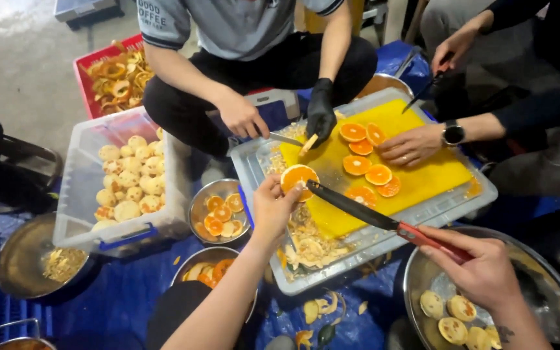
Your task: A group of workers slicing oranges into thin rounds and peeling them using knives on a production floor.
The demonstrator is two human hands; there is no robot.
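Seen from above, a person's left hand [272, 209] pinches a cut orange half [298, 179] between fingertips and thumb, its bright flesh facing up, held just over the near edge of a yellow cutting board [422, 181]. The right hand [481, 269] is closed around the red handle of a long dark-bladed knife [351, 206]. The blade slants up and to the left, and its tip touches the lower right edge of the orange half, close to the left thumb.

The board lies in a shallow grey tray [481, 194], with several orange slices [365, 155] spread over it and a heap of pale peel scraps [309, 243] at the tray's near left corner. Across the tray, another person in a black glove [321, 115] works with a small knife, and a third person's hand wearing a wristwatch [452, 133] rests on the board. A clear plastic bin of peeled oranges [128, 178] stands to the left, with metal bowls [218, 210] of fruit beside it.
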